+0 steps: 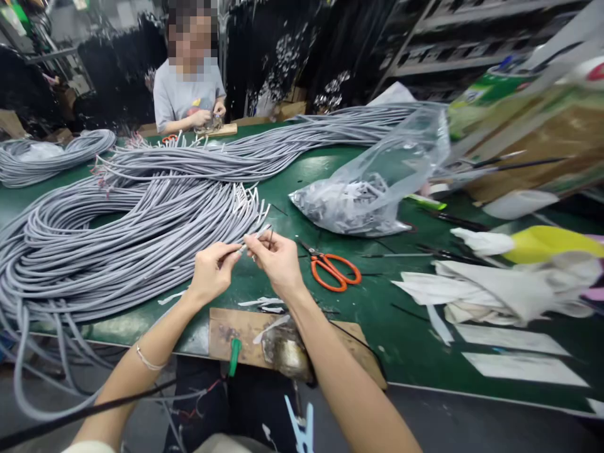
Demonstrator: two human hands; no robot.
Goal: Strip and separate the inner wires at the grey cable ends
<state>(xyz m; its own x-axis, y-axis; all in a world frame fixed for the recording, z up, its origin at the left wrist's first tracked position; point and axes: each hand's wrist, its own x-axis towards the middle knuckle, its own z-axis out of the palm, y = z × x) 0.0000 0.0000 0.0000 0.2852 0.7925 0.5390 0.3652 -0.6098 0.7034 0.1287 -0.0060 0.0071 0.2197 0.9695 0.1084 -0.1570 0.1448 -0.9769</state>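
Between left hand [211, 270] and right hand [277, 261], probably cable [242, 249]

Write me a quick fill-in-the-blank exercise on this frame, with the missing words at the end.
1. The left hand and right hand pinch at a small pale piece; the scissors lie nearer the ____ one.
2. Both scissor handles are coloured ____.
3. The many cables heaped on the table are coloured ____.
4. The clothespin at the bottom edge is light ____.

Missing words: right; orange; grey; blue.
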